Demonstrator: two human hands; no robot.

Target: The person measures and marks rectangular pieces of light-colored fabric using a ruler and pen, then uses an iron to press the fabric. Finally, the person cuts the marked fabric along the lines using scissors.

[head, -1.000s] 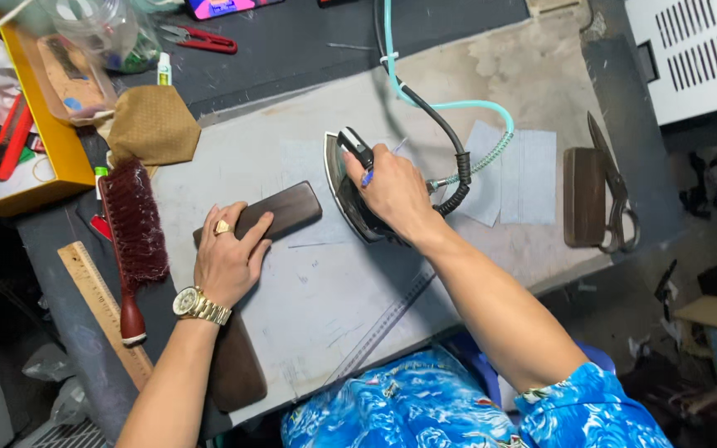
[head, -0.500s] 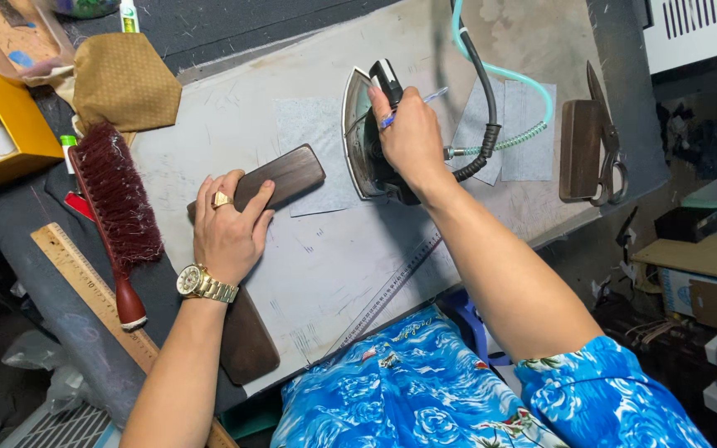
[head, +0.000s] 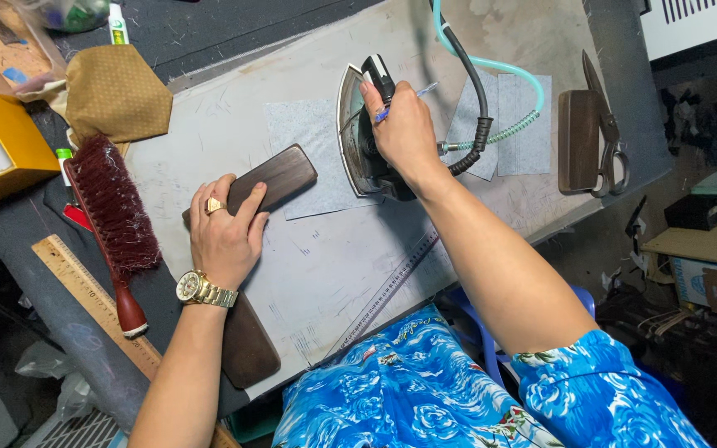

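Fingers of right hand [head: 404, 124] grip iron [head: 363, 137]; left hand [head: 224, 236] presses wooden block [head: 271, 178].

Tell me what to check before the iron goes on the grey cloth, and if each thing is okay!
1. Right hand has a firm grip on the iron: ok.
2. Left hand presses the dark wooden block, fingers away from the iron: ok.
3. Grey cloth piece lies flat on the board: ok.
4. Hose and cable trail behind the iron, off the cloth ahead: ok.
5. Scissors lie far off at the board's edge: ok.
6. Iron hot enough: cannot tell.
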